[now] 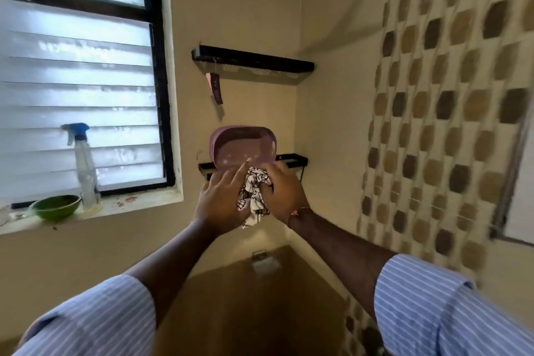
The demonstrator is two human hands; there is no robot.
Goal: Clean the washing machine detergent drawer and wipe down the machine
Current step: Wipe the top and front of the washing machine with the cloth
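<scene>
The person is reaching up with both hands to a low black wall shelf [291, 158], where a purple basin [242, 147] is standing tilted against the wall. The right hand [284, 192] is closed around a bunched black-and-white cloth [254, 196]; the left hand [219, 199] is spread wide, fingers touching the basin's lower rim. To do this well, the left hand should be steadying the basin while the cloth is kept clear. Neither the washing machine nor its drawer is showing. The basin is looking empty; on the window sill [135, 205], a green bowl [56, 206] is holding something indistinct, beside a spray bottle [85, 170] of clear liquid.
</scene>
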